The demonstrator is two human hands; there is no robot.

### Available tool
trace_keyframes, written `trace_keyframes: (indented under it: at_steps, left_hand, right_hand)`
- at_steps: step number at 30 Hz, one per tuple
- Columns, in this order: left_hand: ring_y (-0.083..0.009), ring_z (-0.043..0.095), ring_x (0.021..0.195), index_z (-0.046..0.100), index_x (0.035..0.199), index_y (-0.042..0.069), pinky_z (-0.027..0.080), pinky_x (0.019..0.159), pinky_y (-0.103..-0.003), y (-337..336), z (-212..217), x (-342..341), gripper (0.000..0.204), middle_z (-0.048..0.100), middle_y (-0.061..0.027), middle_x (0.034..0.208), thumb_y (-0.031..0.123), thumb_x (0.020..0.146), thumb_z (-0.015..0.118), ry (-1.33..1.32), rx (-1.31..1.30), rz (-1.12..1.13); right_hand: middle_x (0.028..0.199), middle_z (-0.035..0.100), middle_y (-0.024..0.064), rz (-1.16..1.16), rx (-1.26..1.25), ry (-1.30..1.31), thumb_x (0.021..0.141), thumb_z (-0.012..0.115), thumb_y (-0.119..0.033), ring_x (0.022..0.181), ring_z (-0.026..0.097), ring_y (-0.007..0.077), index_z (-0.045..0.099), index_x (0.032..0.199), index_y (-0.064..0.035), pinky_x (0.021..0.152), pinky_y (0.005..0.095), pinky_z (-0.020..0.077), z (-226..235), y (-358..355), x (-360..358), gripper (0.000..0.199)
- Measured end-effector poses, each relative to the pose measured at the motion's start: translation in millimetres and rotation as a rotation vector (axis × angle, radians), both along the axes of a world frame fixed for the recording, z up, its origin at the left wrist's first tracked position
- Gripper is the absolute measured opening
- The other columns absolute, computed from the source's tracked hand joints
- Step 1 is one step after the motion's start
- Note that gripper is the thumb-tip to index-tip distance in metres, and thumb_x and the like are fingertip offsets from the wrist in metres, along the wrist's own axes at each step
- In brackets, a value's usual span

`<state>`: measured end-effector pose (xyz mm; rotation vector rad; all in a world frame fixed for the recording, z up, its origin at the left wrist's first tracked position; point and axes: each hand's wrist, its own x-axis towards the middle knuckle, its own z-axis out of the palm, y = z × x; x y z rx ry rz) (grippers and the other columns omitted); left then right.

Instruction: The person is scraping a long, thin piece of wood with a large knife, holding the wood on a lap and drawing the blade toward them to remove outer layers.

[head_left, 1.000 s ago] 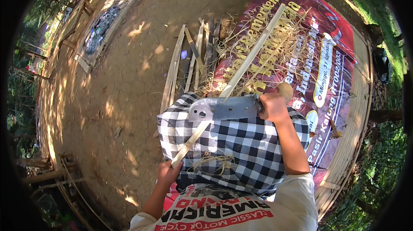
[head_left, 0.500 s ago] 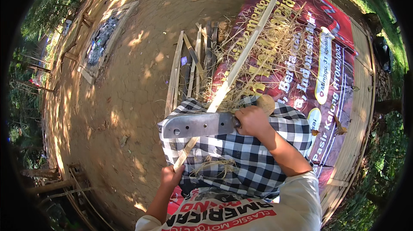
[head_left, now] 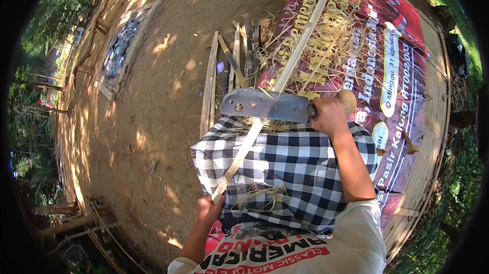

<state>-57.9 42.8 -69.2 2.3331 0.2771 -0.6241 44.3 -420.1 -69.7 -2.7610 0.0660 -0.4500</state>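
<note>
Gripping the near end of a long bamboo strip [head_left: 265, 116], the left hand [head_left: 210, 209] sits low by the lap. That strip runs up and rightward across the checkered cloth [head_left: 305, 172], under the cleaver blade [head_left: 265, 106] clenched by the right hand [head_left: 330, 117], out over the red banner [head_left: 407, 70].

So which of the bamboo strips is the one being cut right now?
The long pale strip lying across the checkered cloth: left hand grips its near end, the cleaver blade crosses it. The others lie untouched on the dirt.
</note>
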Motion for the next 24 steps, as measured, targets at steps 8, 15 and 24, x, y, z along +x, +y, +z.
trace_keyframes:
  at_steps: [8,15,24]
  left_hand:
    - [-0.0099,0.056,0.055,0.067,0.075,-0.005,0.047,0.054,-0.033,2,1,1,0.034,0.063,-0.0107,0.058,0.027,0.080,0.075,-0.002,0.054,-0.004]
    - [-0.0122,0.057,0.055,0.067,0.074,-0.005,0.048,0.054,-0.034,-7,10,4,0.034,0.062,-0.0100,0.057,0.028,0.080,0.074,0.039,0.071,0.012]
    - [-0.0127,0.057,0.053,0.066,0.071,-0.006,0.047,0.052,-0.035,0,4,5,0.038,0.060,-0.0116,0.055,0.030,0.078,0.076,0.005,0.172,-0.027]
  right_hand:
    - [0.065,0.062,0.0138,-0.019,0.121,0.014,0.062,0.069,-0.018,0.060,0.063,0.0328,0.058,0.074,-0.0049,0.057,0.0409,0.0511,2,39,-12,0.021]
    - [0.070,0.062,0.0106,0.370,0.055,0.045,0.060,0.071,-0.019,0.065,0.064,0.0290,0.058,0.075,-0.0059,0.061,0.0392,0.0516,-3,63,-17,0.024]
    - [0.072,0.064,0.0133,-0.110,0.092,0.139,0.061,0.071,-0.020,0.068,0.064,0.0324,0.058,0.074,-0.0058,0.063,0.0421,0.0514,1,13,7,0.024]
